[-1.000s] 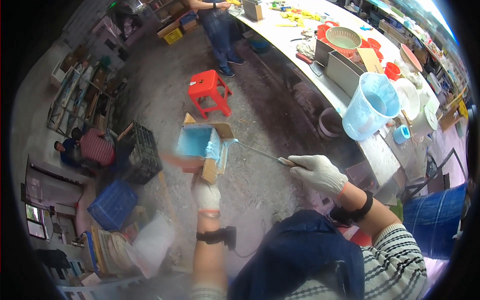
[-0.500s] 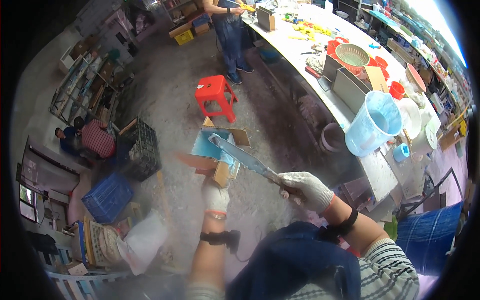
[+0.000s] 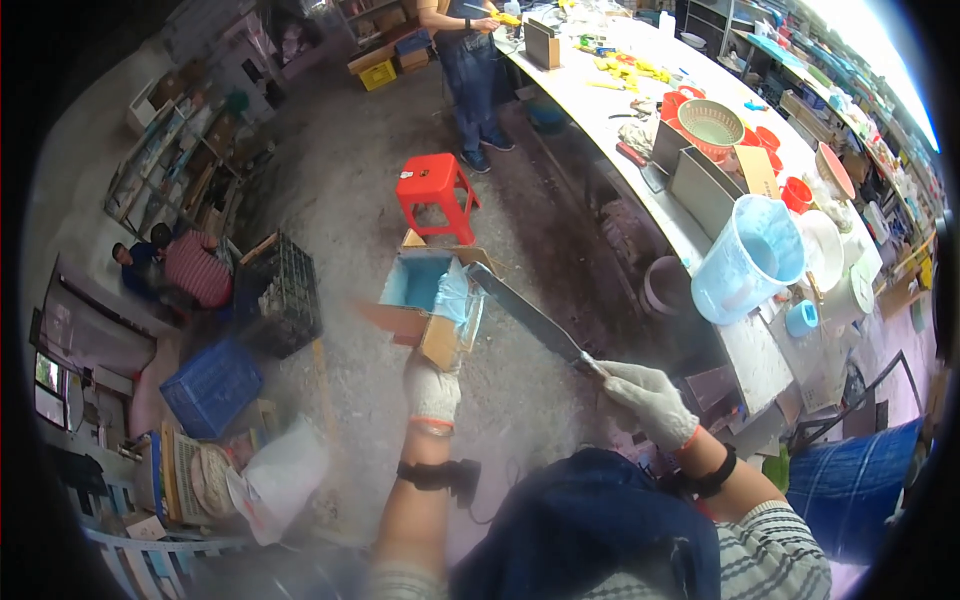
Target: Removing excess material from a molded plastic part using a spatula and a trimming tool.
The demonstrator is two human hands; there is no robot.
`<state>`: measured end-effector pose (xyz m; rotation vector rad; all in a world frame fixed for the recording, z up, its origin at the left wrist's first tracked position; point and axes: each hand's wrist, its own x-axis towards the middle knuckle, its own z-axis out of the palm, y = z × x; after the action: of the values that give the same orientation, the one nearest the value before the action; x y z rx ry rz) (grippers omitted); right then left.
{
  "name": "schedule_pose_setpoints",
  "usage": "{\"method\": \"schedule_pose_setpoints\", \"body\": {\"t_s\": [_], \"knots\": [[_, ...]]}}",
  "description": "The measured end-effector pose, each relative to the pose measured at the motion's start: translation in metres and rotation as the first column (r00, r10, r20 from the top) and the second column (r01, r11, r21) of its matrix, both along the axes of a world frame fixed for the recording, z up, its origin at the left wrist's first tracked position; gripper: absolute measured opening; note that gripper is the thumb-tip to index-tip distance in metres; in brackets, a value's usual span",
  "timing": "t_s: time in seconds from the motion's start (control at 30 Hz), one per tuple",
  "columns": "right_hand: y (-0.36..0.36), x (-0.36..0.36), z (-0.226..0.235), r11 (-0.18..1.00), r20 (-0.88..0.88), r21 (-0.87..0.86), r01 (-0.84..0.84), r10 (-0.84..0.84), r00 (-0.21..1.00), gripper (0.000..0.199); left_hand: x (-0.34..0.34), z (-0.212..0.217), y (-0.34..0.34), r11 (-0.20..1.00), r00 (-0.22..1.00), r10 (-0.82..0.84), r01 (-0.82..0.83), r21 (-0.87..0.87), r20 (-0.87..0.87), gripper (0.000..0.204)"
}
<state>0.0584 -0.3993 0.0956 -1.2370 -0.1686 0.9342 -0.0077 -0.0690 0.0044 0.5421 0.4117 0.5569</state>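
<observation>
My left hand [image 3: 433, 393], in a white knit glove, holds an open cardboard box [image 3: 440, 342] from its near side; its fingers are mostly hidden. The flaps stand outward, and light-blue material covers the inside. Crumpled blue plastic film [image 3: 456, 298] hangs over the box's right side. In my gloved right hand [image 3: 652, 405] is the handle of a long, flat metal spatula [image 3: 532, 318]. Its blade slants up and left, the smeared tip close to the right-hand flap.
A red stool [image 3: 436, 190] stands beyond the box. Along the right runs a white worktable [image 3: 590, 100], with a blue-smeared bucket [image 3: 750, 255] near its corner. Another person [image 3: 470, 80] works at its far end. Blue crate [image 3: 212, 390] and black crate [image 3: 278, 297] sit left.
The spatula has come out of the box opening and moved right. My right hand has shifted right and slightly down with it. My left hand keeps the box in nearly the same place.
</observation>
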Motion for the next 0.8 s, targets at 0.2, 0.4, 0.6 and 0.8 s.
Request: {"method": "schedule_pose_setpoints", "body": {"t_s": [0.2, 0.4, 0.6, 0.8], "knots": [[0.033, -0.018, -0.034, 0.998, -0.014, 0.057, -0.013, 0.014, 1.0, 0.05, 0.021, 0.023, -0.027, 0.986, 0.991, 0.129, -0.125, -0.111, 0.026, 0.036], [0.066, -0.037, -0.027, 0.996, -0.014, 0.085, 0.014, -0.013, 1.0, 0.049, 0.044, 0.025, -0.032, 0.946, 0.947, 0.293, -0.307, -0.102, -0.136, 0.037], [0.078, -0.042, -0.024, 0.997, -0.013, 0.073, 0.021, -0.02, 1.0, 0.049, 0.052, 0.032, -0.044, 0.956, 0.96, 0.247, -0.264, -0.127, -0.132, 0.031], [0.085, -0.049, -0.019, 0.997, 0.002, 0.077, -0.005, 0.005, 1.0, 0.051, 0.052, 0.009, -0.044, 0.967, 0.952, 0.253, -0.25, 0.043, -0.173, 0.032]]}}
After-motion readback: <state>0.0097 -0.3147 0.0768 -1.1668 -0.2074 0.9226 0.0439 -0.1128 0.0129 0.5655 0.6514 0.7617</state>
